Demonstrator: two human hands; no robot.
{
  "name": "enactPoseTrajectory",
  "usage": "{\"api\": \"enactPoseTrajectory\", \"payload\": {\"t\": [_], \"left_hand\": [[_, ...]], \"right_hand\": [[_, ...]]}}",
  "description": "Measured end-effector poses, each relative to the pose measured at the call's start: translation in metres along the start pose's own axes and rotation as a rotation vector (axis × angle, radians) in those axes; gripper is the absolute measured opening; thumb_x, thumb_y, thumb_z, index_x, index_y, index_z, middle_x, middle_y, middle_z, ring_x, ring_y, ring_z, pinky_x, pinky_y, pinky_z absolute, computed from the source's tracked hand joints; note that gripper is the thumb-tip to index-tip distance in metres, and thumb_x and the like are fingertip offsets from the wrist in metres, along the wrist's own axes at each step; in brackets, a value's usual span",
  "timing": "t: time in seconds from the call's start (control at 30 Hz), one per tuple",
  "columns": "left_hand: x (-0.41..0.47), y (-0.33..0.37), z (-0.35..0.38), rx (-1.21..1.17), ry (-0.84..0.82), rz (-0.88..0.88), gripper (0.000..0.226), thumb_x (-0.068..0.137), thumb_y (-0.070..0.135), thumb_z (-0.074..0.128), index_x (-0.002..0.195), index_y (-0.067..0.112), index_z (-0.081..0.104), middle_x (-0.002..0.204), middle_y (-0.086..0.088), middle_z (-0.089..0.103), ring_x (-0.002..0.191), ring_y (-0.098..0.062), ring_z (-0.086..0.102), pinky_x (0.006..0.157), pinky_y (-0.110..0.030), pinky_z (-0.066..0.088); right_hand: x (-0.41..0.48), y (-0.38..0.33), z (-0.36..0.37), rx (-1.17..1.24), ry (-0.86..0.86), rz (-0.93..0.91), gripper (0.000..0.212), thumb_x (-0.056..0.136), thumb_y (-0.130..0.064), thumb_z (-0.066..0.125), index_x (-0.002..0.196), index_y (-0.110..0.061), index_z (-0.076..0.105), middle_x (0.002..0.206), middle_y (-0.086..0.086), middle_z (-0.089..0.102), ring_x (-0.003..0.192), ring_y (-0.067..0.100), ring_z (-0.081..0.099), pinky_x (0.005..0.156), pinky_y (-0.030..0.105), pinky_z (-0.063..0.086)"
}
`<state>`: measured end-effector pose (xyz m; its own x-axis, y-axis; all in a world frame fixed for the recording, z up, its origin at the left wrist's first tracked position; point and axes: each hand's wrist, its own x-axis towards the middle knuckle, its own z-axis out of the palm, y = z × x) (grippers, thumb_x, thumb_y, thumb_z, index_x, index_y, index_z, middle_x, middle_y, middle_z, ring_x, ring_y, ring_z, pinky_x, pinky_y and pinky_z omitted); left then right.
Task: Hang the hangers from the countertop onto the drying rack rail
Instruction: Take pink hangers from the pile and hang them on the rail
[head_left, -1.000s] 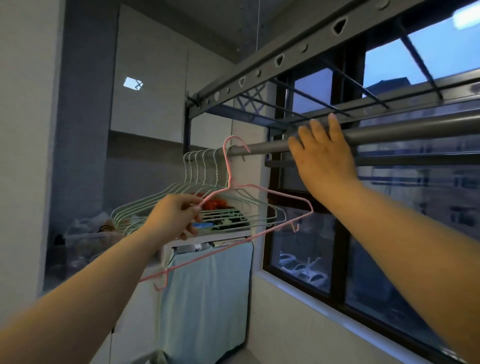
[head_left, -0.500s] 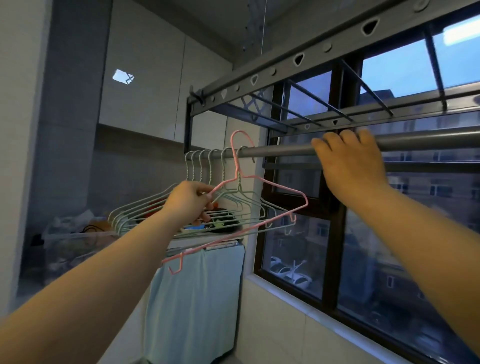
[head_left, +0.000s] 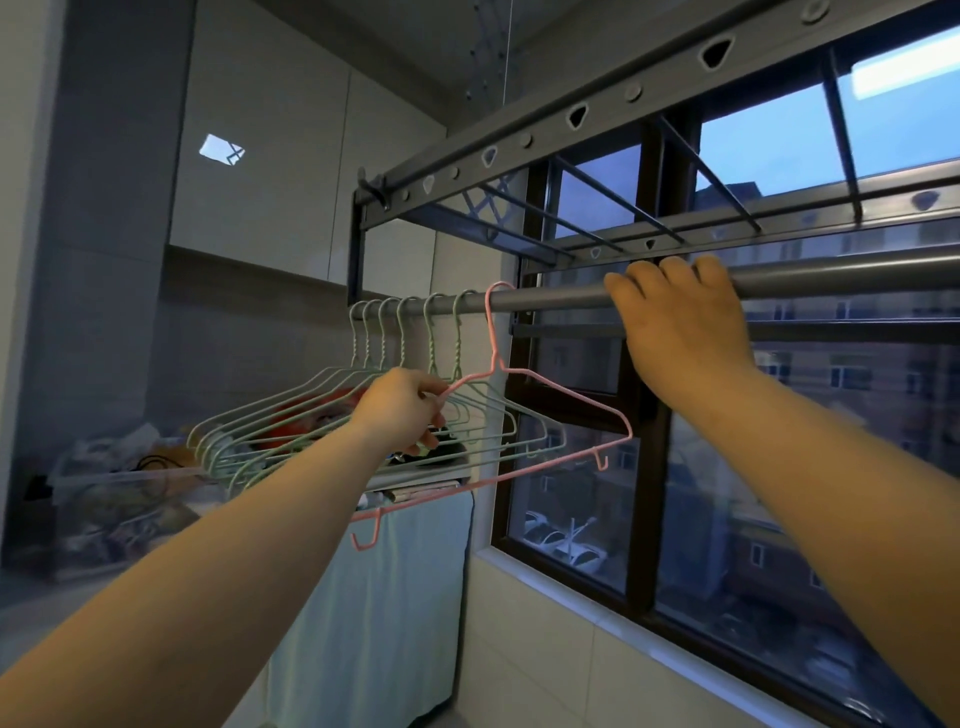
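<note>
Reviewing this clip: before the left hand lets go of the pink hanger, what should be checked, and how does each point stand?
1. Hook over rail: ok. The pink hanger has its hook looped over the rail.
2. Grip: ok. The left hand pinches the pink hanger's shoulder wire near the neck.
3. Rail steadied: ok. The right hand curls over the rail, right of the hook.
4. Hook spacing: ok. The pink hook sits right of the green hangers.
5. Frames untangled: cannot tell. The pink and green wires overlap in view.
</note>
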<state>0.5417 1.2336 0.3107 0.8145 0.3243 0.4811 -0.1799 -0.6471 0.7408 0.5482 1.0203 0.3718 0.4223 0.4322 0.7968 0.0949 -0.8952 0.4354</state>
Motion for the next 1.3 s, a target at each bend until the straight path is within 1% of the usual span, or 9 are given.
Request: {"api": "enactPoseTrajectory", "payload": {"t": [0.57,0.63,0.73,0.83,0.93,1.03,1.13,1.2,1.3], "left_hand": [[-0.007,0.0,0.005,0.069,-0.016,0.022,0.03,0.095,0.012,0.045,0.123,0.009,0.054,0.072,0.002,0.055,0.057,-0.012,0.056,0.055,-0.024,0.049],[-0.01,0.0,0.003,0.134,-0.003,0.049,0.029,0.094,0.015,0.047,0.121,0.01,0.056,0.079,-0.001,0.06,0.062,-0.013,0.057,0.062,-0.028,0.051],[-0.014,0.0,0.001,0.274,0.06,0.086,0.032,0.093,0.021,0.049,0.122,0.012,0.057,0.113,-0.011,0.064,0.09,-0.022,0.059,0.084,-0.034,0.048],[-0.021,0.003,-0.002,0.272,0.136,0.114,0.038,0.092,0.025,0.05,0.128,0.013,0.051,0.133,-0.008,0.054,0.119,-0.025,0.051,0.098,-0.034,0.041],[-0.035,0.016,-0.005,0.258,0.241,0.21,0.037,0.092,0.02,0.05,0.128,0.012,0.051,0.137,-0.007,0.047,0.126,-0.024,0.044,0.103,-0.037,0.037],[-0.056,0.032,-0.002,0.2,0.229,0.287,0.034,0.092,0.017,0.049,0.126,0.011,0.053,0.132,-0.007,0.053,0.121,-0.021,0.048,0.1,-0.033,0.038],[-0.076,0.049,0.009,0.173,0.109,0.352,0.029,0.092,0.016,0.049,0.12,0.01,0.057,0.121,-0.007,0.062,0.099,-0.013,0.054,0.088,-0.024,0.039],[-0.091,0.06,0.021,0.16,0.018,0.398,0.027,0.092,0.015,0.05,0.116,0.011,0.06,0.114,-0.007,0.064,0.092,-0.01,0.054,0.084,-0.022,0.04],[-0.116,0.08,0.048,0.13,-0.126,0.444,0.023,0.093,0.016,0.048,0.111,0.011,0.061,0.1,-0.004,0.063,0.09,-0.012,0.056,0.075,-0.017,0.041]], "right_hand": [[-0.006,0.006,0.002,0.008,0.018,-0.02,0.049,0.095,-0.013,0.037,0.142,-0.008,0.025,0.146,0.015,0.032,0.133,0.033,0.028,0.111,0.044,0.016],[-0.008,0.007,0.003,-0.005,0.032,-0.023,0.049,0.095,-0.014,0.039,0.142,-0.009,0.026,0.147,0.014,0.028,0.135,0.033,0.025,0.113,0.045,0.014],[-0.014,0.007,0.006,0.02,0.063,-0.023,0.048,0.092,-0.011,0.044,0.139,-0.007,0.033,0.15,0.016,0.027,0.138,0.033,0.021,0.116,0.046,0.008],[-0.02,0.006,0.016,-0.002,0.207,-0.041,0.045,0.068,-0.003,0.073,0.111,-0.001,0.063,0.125,0.023,0.057,0.119,0.039,0.052,0.105,0.054,0.033],[-0.031,0.006,0.016,-0.012,0.245,-0.083,0.045,0.048,-0.005,0.082,0.092,-0.003,0.071,0.101,0.021,0.069,0.097,0.038,0.065,0.087,0.058,0.046],[-0.043,0.011,0.012,0.003,0.243,-0.132,0.046,0.044,-0.01,0.083,0.089,-0.006,0.073,0.094,0.015,0.071,0.09,0.032,0.068,0.084,0.047,0.052],[-0.061,0.024,0.01,0.099,0.214,-0.128,0.045,0.042,-0.006,0.083,0.085,-0.005,0.072,0.084,0.013,0.071,0.078,0.03,0.069,0.076,0.036,0.054],[-0.08,0.037,-0.001,0.147,0.156,-0.113,0.047,0.049,-0.004,0.083,0.094,-0.002,0.07,0.088,0.015,0.07,0.081,0.03,0.067,0.074,0.035,0.054],[-0.121,0.068,-0.021,0.172,-0.094,-0.055,0.049,0.091,-0.011,0.048,0.138,-0.008,0.037,0.134,0.011,0.048,0.122,0.026,0.044,0.099,0.034,0.033]]}}
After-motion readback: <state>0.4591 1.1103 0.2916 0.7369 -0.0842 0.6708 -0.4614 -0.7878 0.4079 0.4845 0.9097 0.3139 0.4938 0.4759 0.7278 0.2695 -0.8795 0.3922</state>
